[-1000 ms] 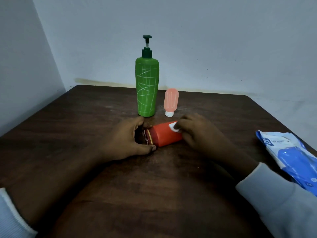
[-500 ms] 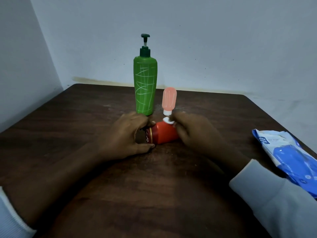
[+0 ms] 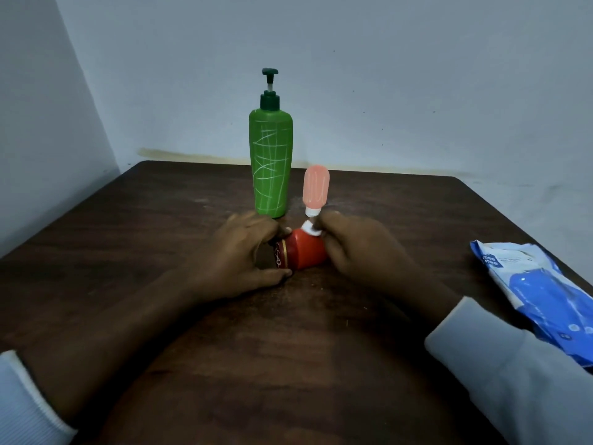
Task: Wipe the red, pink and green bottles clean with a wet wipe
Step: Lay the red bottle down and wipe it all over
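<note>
A dark brown wooden counter (image 3: 417, 226) stands pushed into a corner where two plain pale walls meet. The back wall (image 3: 385, 85) carries a yellowish stain along its foot just behind the counter's far edge, and the side wall (image 3: 41, 139) runs along the counter's left. The light is dim and bluish.

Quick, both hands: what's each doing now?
Left hand: closed on the red bottle.
Right hand: pinching a wipe against it.
</note>
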